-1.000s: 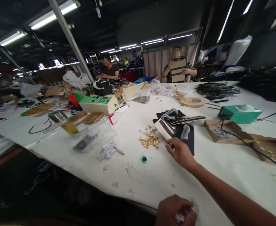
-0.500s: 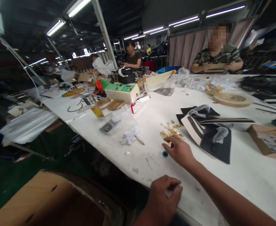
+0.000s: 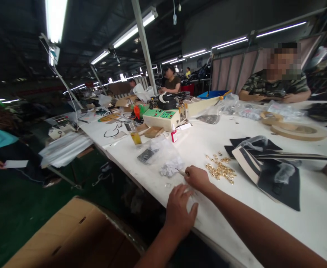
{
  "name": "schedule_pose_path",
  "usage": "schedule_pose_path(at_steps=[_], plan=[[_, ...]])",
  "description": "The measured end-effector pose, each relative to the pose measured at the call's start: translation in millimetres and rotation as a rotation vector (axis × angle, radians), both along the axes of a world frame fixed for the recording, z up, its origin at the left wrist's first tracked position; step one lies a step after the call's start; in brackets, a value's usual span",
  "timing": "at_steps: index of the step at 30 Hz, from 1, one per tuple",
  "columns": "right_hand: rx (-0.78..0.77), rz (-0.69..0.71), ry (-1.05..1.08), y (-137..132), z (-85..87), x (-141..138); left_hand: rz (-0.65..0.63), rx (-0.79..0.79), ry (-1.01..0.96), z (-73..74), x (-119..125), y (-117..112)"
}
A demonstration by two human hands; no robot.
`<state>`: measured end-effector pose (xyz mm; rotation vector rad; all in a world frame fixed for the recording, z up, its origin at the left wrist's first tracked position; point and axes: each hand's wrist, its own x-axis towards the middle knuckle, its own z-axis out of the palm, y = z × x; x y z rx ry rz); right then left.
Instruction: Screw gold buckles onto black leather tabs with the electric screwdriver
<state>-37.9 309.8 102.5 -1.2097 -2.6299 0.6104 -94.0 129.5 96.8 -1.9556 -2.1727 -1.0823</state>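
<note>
My right hand (image 3: 197, 178) is closed around a slim, pale pointed tool (image 3: 181, 172), whose tip points left towards a crumpled white wad (image 3: 169, 169). Just in front of me, my left hand (image 3: 179, 208) lies low over the table edge, thumb apart from the fingers, with nothing visible in it. A scatter of small gold metal fittings (image 3: 221, 170) lies to the right of my right hand. Beyond it rest black and beige flat panels (image 3: 281, 182) with clear plastic wrapping on them.
A clear plastic bag (image 3: 159, 150), a red-and-white bottle (image 3: 174, 134) and a control box with green panel (image 3: 162, 117) stand further back on the white table (image 3: 314, 223). An open cardboard box (image 3: 68, 223) is below left. A co-worker (image 3: 275, 85) sits across; another person (image 3: 1, 145) is at left.
My right hand has moved left from the gold fittings and taken hold of the pointed tool. My left hand has moved forward and its fingers have opened. The blue-rimmed round piece no longer shows.
</note>
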Motion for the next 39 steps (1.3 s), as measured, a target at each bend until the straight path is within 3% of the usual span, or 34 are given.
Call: schedule_pose_path(at_steps=[5, 9, 11, 14, 19, 23, 28, 33, 39], plan=[[-0.034, -0.084, 0.087, -1.8, 11.4, 10.4, 0.121, -0.171, 0.179, 3.2, -44.5, 42.4], [-0.096, -0.171, 0.298, 3.9, 26.5, 54.0, 0.08, -0.001, 0.117, 3.7, -46.4, 47.3], [-0.171, -0.208, 0.45, 7.5, 30.3, 90.9, -0.015, 0.102, 0.022, 3.1, -33.4, 43.1], [-0.329, -0.311, 0.711, 12.9, 25.5, 149.3, -0.147, 0.129, -0.077, 5.9, -1.0, 43.8], [-0.53, -0.523, 1.163, 20.4, -1.2, 209.1, -0.234, -0.066, 0.062, 21.8, 54.8, 86.3], [-0.688, -0.555, 1.391, 26.2, -16.5, 225.9, -0.202, -0.258, 0.241, 29.6, 83.9, 135.2], [-0.862, -0.555, 1.528, 30.7, -25.9, 237.9, -0.173, -0.351, 0.308, 22.1, 109.8, 173.8], [-0.963, -0.522, 1.579, 31.8, -23.8, 239.4, -0.121, -0.415, 0.281, 14.6, 125.8, 188.1], [-0.959, -0.524, 1.638, 27.1, -14.6, 244.3, -0.04, -0.388, 0.075, 21.9, 141.3, 181.2]])
